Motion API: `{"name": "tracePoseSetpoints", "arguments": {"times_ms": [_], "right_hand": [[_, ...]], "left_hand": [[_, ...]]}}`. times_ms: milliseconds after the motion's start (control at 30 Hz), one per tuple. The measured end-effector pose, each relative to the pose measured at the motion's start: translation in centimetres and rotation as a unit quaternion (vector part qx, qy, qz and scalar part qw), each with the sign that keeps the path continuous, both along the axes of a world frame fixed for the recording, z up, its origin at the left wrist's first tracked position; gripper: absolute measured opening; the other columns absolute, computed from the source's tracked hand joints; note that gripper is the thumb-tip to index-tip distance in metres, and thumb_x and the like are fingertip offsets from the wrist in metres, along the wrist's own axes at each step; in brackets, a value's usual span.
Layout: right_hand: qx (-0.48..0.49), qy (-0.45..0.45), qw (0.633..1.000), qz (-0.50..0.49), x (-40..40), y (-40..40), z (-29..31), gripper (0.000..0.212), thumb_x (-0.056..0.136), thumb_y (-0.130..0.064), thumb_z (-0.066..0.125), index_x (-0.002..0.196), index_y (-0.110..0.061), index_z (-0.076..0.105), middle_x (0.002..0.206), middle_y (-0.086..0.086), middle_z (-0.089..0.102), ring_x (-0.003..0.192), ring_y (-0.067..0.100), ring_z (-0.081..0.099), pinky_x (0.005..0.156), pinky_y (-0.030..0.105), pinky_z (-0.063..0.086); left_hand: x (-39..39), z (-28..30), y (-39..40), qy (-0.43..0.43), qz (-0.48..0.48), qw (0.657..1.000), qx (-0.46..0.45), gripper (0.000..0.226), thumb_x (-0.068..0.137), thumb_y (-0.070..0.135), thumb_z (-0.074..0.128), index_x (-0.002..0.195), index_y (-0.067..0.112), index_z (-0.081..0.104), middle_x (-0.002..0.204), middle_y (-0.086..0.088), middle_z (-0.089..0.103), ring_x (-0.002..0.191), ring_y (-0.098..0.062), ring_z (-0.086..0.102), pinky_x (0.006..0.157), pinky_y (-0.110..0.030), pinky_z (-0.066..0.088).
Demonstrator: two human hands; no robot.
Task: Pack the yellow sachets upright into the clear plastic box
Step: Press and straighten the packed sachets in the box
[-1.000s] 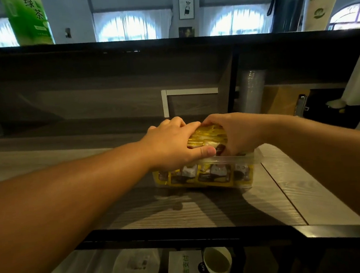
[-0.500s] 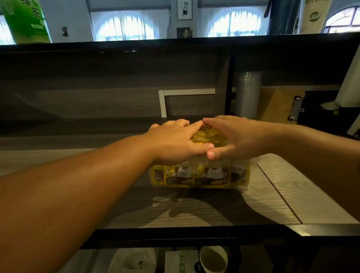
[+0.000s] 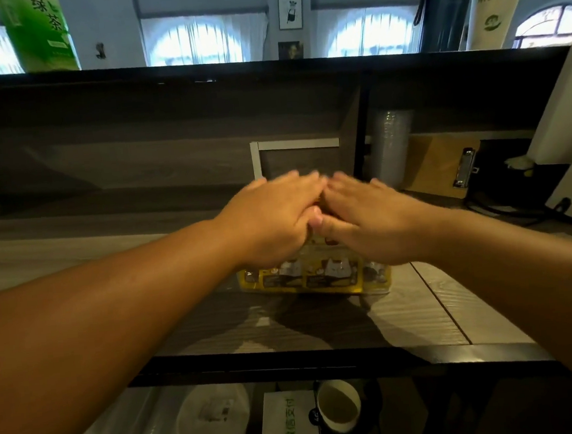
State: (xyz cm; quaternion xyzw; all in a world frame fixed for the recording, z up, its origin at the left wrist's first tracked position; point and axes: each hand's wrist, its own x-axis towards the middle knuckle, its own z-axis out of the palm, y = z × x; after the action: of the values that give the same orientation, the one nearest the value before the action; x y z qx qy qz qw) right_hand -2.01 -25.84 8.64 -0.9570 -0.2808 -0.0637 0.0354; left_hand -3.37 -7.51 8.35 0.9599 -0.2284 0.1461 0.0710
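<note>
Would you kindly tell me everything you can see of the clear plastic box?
The clear box is a low, see-through plastic container resting flat on the grey wood-grain counter. Through its near wall show yellow sachets standing side by side, printed with cartoon figures. Its top is hidden under the left hand and right hand, which lie flat over it.

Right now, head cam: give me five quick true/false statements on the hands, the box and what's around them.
1. Both hands, left and right, lie flat over the top of the clear plastic box. True.
2. Yellow sachets show through the box's front wall. True.
3. The box sits on the lower shelf beside the white paper cup. False: it stands on the grey wood-grain counter.
4. A brown clipboard leans behind the right hand. True.
5. The left hand holds a sachet away from the box. False: it is over the box.
</note>
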Motion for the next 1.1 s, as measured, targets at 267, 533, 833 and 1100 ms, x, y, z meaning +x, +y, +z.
{"name": "tracePoseSetpoints", "arguments": {"times_ms": [267,533,833,1100], "right_hand": [[-0.014,0.019,1.000,0.010,-0.1,-0.8,-1.3,0.096,0.080,-0.075,0.005,0.157,-0.019,-0.004,0.165,-0.003,-0.008,0.150,0.013,-0.010,0.121,0.043,-0.005],[0.200,-0.030,0.974,-0.105,-3.9,-2.7,-2.5,0.080,0.095,-0.054,0.047,0.157,-0.026,0.005,0.164,-0.010,0.004,0.150,0.010,-0.002,0.121,0.041,0.005],[0.337,0.182,0.915,-0.128,-6.7,-3.6,-6.0,0.092,0.093,-0.018,0.066,0.155,-0.037,0.001,0.150,-0.009,0.044,0.136,0.014,0.042,0.106,0.031,0.031],[0.130,0.134,0.975,-0.117,-7.5,-2.0,-6.7,0.087,0.095,-0.047,0.048,0.154,-0.033,-0.013,0.157,-0.005,0.034,0.141,0.019,0.035,0.119,0.055,0.011]], "left_hand": [[-0.6,-1.6,1.0,0.039,0.043,0.997,0.043,0.061,0.103,0.054,0.023,0.158,0.027,0.017,0.166,0.008,0.015,0.152,-0.011,0.011,0.122,-0.038,0.015],[-3.7,-2.7,0.7,-0.044,0.059,0.990,-0.122,0.066,0.099,0.055,0.040,0.157,0.040,0.010,0.167,0.010,0.008,0.153,-0.015,0.005,0.121,-0.057,0.010],[-8.1,-6.6,3.3,0.113,0.160,0.879,-0.435,0.075,0.094,0.024,0.066,0.154,0.033,0.023,0.137,0.011,0.054,0.126,-0.014,0.054,0.099,-0.033,0.044],[-10.2,-7.3,6.8,0.126,0.279,0.924,-0.230,0.109,0.091,0.042,0.066,0.155,0.025,-0.021,0.156,-0.006,0.042,0.130,-0.029,0.052,0.105,-0.045,0.046]]}}
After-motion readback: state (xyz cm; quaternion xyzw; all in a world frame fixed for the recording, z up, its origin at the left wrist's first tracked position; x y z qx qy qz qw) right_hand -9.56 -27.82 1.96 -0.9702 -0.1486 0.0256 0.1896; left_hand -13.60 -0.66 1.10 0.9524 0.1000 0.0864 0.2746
